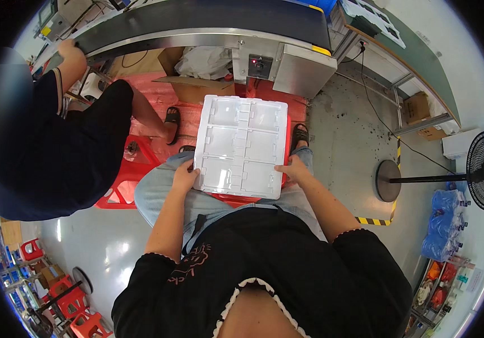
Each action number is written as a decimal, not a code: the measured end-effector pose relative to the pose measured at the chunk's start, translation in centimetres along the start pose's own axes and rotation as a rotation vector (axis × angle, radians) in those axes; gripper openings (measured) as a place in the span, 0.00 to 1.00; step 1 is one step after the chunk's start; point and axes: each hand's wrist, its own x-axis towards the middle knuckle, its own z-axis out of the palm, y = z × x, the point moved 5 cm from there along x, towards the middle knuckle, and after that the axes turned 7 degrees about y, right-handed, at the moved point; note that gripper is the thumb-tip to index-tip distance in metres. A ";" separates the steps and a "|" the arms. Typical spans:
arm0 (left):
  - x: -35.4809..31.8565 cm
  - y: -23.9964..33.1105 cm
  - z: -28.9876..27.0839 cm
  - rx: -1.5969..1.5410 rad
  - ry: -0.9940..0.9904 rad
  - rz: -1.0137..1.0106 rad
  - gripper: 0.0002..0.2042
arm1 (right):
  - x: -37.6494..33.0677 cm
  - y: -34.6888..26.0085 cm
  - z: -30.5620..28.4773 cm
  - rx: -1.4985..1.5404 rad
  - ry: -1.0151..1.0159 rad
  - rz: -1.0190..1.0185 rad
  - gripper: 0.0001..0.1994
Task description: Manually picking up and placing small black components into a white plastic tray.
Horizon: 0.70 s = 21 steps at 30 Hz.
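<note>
A white plastic tray [242,133] with several shallow rectangular compartments lies in front of me, between and over my knees. It may be a stack of such trays; I cannot tell. My left hand [185,176] grips its lower left edge, the thumb on top and the fingers hidden below. On the opposite side, my right hand [295,168] holds the right edge in the same way. Glare marks some compartments, and no parts show in them. Something red [234,199], perhaps a stool, shows from beneath the tray.
A dark conveyor belt [208,25] runs across the front, with a control box [260,66] on its frame. Below stands an open carton [202,90] holding clear plastic bags. A co-worker [56,141] sits at left beside a red stool [123,183]. A standing fan [483,170] is at right.
</note>
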 end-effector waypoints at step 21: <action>-2.7 0.2 2.9 0.435 0.210 0.037 0.28 | -0.8 2.6 1.5 0.568 -0.368 0.302 0.33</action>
